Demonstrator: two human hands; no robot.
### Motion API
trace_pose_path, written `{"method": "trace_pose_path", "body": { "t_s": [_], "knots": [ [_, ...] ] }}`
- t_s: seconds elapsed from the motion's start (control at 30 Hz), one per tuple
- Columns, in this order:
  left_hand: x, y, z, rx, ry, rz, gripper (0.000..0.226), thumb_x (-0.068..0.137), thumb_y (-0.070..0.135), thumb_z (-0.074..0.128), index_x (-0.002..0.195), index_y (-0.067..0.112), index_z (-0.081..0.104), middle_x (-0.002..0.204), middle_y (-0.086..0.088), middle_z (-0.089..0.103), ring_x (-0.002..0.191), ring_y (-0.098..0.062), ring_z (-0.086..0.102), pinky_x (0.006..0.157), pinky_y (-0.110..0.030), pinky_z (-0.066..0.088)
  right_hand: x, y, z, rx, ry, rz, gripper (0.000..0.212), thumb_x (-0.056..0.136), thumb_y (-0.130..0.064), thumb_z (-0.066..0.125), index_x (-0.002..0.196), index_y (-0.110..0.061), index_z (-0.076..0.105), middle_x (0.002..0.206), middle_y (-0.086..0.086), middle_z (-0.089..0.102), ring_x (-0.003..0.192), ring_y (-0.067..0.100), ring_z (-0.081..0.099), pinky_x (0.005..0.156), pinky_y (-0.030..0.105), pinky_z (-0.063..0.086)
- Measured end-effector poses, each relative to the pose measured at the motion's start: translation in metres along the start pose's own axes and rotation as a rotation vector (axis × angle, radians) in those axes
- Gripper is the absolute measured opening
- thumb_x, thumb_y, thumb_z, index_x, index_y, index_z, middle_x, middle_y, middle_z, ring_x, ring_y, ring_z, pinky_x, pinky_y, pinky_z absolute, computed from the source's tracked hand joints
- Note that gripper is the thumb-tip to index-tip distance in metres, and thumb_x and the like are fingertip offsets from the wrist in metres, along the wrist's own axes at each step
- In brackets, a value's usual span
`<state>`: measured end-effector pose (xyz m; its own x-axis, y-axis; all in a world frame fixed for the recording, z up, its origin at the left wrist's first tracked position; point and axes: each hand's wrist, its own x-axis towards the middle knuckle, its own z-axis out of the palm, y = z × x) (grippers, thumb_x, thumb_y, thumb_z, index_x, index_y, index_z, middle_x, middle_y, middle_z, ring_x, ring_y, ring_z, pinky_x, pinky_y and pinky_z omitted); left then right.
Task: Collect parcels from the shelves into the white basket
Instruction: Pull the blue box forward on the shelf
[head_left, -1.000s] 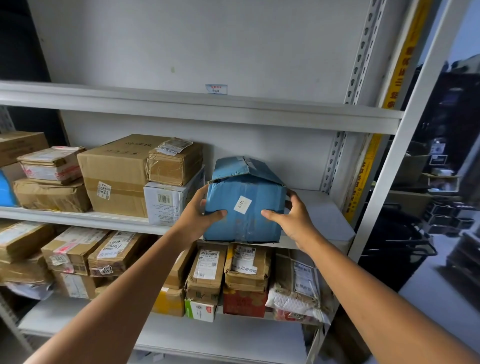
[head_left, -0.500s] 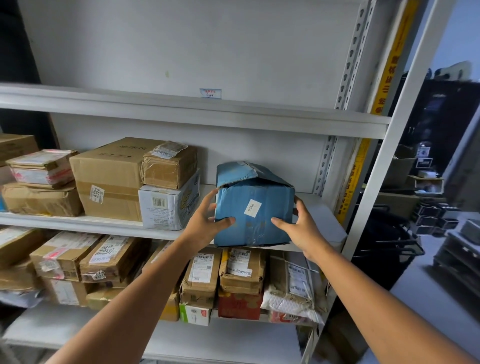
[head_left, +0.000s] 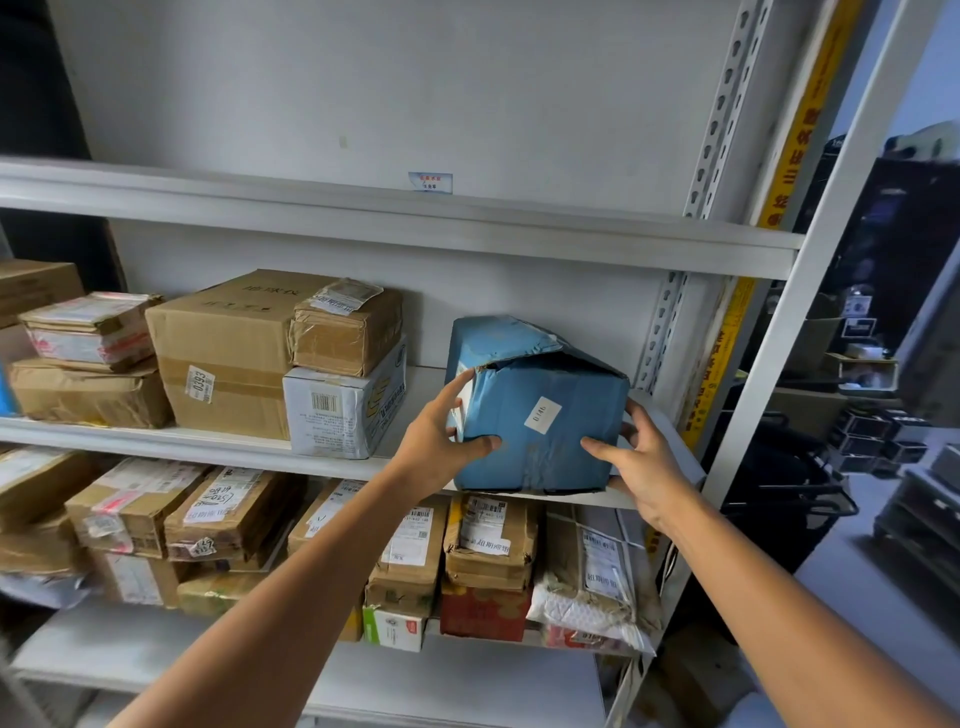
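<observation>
Shelving (head_left: 363, 213), white metal, bears cardboard parcels (head_left: 223, 358); left hand (head_left: 436, 449) and right hand (head_left: 647, 465) hold a clamping grip on the blue parcel (head_left: 540, 415).

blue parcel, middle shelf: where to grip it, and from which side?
Grip the blue parcel by its two side faces, low down, coming from the front with one hand per side, as the left hand and right hand do. Its top flaps gape and look crushed, so avoid them. Both sides have free space.
</observation>
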<state>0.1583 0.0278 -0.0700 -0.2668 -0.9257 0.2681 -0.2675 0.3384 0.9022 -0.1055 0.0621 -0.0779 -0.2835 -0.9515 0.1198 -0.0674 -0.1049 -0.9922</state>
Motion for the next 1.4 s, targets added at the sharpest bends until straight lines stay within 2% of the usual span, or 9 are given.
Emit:
{"method": "trace_pose_path", "body": {
  "t_s": [0.1, 0.2, 0.37, 0.67, 0.9, 1.07, 1.17, 1.27, 1.4],
  "knots": [
    [0.002, 0.004, 0.003, 0.009, 0.014, 0.016, 0.091, 0.066, 0.046, 0.082, 0.135, 0.070, 0.028, 0.137, -0.001, 0.048, 0.124, -0.030, 0.056, 0.091, -0.050, 0.057, 0.002, -0.005, -0.004, 0.023, 0.002, -0.021, 0.072, 0.078, -0.006, 0.081, 0.136, -0.036, 0.050, 0.123, -0.004, 0.060, 0.121, 0.025, 0.055, 0.094, 0.061, 0.052],
    [0.005, 0.011, 0.003, 0.027, 0.028, 0.029, 0.091, 0.071, 0.041, 0.084, 0.136, 0.070, 0.027, 0.138, 0.001, 0.046, 0.121, -0.028, 0.056, 0.089, -0.050, 0.058, 0.003, -0.010, -0.008, 0.069, -0.017, -0.019, 0.070, 0.079, -0.004, 0.079, 0.135, -0.036, 0.051, 0.126, 0.000, 0.061, 0.120, 0.025, 0.056, 0.092, 0.060, 0.053],
    [0.006, 0.020, 0.006, 0.092, 0.075, 0.075, 0.091, 0.076, 0.038, 0.083, 0.146, 0.057, 0.026, 0.136, 0.005, 0.043, 0.112, -0.015, 0.052, 0.090, -0.032, 0.053, 0.006, -0.019, -0.016, 0.114, -0.052, -0.016, 0.068, 0.080, 0.000, 0.076, 0.134, -0.034, 0.052, 0.126, -0.002, 0.062, 0.122, 0.027, 0.057, 0.091, 0.058, 0.053],
    [0.001, 0.030, 0.002, 0.140, 0.102, 0.106, 0.092, 0.075, 0.042, 0.082, 0.145, 0.059, 0.024, 0.140, 0.002, 0.045, 0.122, -0.015, 0.048, 0.102, -0.041, 0.050, 0.003, -0.029, -0.015, 0.133, -0.091, -0.025, 0.069, 0.082, 0.002, 0.073, 0.137, -0.032, 0.050, 0.126, -0.001, 0.061, 0.121, 0.030, 0.057, 0.089, 0.060, 0.053],
    [-0.003, 0.033, -0.007, 0.049, 0.095, 0.062, 0.092, 0.075, 0.034, 0.085, 0.141, 0.063, 0.027, 0.136, 0.001, 0.045, 0.112, -0.021, 0.058, 0.088, -0.043, 0.059, 0.002, -0.034, -0.005, 0.091, -0.092, -0.055, 0.067, 0.082, -0.001, 0.075, 0.133, -0.036, 0.050, 0.128, -0.002, 0.060, 0.122, 0.028, 0.055, 0.086, 0.057, 0.056],
    [-0.008, 0.032, -0.014, -0.073, 0.067, 0.038, 0.091, 0.058, 0.051, 0.084, 0.131, 0.072, 0.033, 0.138, 0.000, 0.050, 0.116, -0.025, 0.062, 0.084, -0.049, 0.059, -0.002, -0.040, 0.005, 0.014, -0.081, -0.118, 0.070, 0.081, -0.006, 0.078, 0.134, -0.037, 0.047, 0.126, -0.005, 0.059, 0.123, 0.024, 0.054, 0.093, 0.057, 0.053],
    [-0.012, 0.029, -0.019, -0.194, 0.051, 0.025, 0.091, 0.066, 0.037, 0.088, 0.139, 0.056, 0.037, 0.134, -0.002, 0.054, 0.109, -0.025, 0.067, 0.079, -0.051, 0.061, -0.009, -0.043, 0.015, -0.086, -0.078, -0.192, 0.072, 0.083, -0.010, 0.078, 0.141, -0.033, 0.043, 0.119, -0.017, 0.054, 0.115, 0.013, 0.053, 0.095, 0.045, 0.053],
    [-0.014, 0.027, -0.024, -0.272, 0.070, 0.026, 0.085, 0.078, 0.013, 0.083, 0.144, 0.039, 0.037, 0.129, -0.003, 0.057, 0.105, -0.021, 0.069, 0.078, -0.051, 0.061, -0.014, -0.041, 0.023, -0.201, -0.053, -0.255, 0.075, 0.083, -0.018, 0.079, 0.145, -0.029, 0.039, 0.128, -0.009, 0.052, 0.121, 0.014, 0.050, 0.097, 0.041, 0.051],
    [-0.014, 0.028, -0.036, -0.310, 0.066, 0.014, 0.077, 0.081, 0.002, 0.076, 0.142, 0.032, 0.040, 0.123, -0.003, 0.060, 0.108, -0.021, 0.066, 0.075, -0.050, 0.061, -0.023, -0.038, 0.032, -0.266, -0.062, -0.285, 0.077, 0.084, -0.017, 0.079, 0.147, -0.029, 0.036, 0.134, -0.006, 0.050, 0.122, 0.013, 0.049, 0.093, 0.033, 0.053]
  ]
}}
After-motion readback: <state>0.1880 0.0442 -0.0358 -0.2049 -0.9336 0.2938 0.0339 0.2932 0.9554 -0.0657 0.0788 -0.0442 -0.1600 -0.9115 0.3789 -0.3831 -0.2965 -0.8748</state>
